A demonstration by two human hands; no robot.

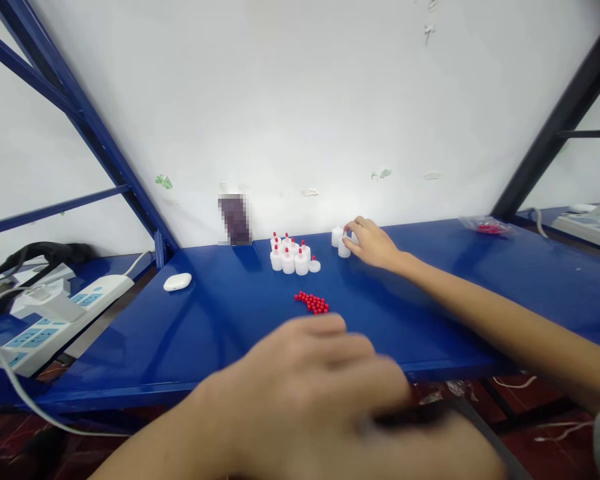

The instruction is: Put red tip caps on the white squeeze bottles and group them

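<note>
My right hand [373, 243] reaches to the back of the blue table, its fingers curled around a small white bottle [344, 249]. A second white bottle [337, 236] stands just left of it, and another is partly covered by my fingers. Close to the camera, my left hand [300, 380] is blurred, with fingers bent toward the thumb; whatever they hold is hidden. Several white bottles with red tips [288, 260] stand grouped in the middle. Beside them lies a white cap with a red tip [314, 265]. Several tiny red caps [314, 303] are in a loose patch nearer me.
A white earbud case [177, 282] lies on the table's left side. A pixelated dark rectangle [236, 219] leans at the wall. Power strips [70, 320] with a white cable stand at far left. A clear bag with red pieces [487, 227] lies back right.
</note>
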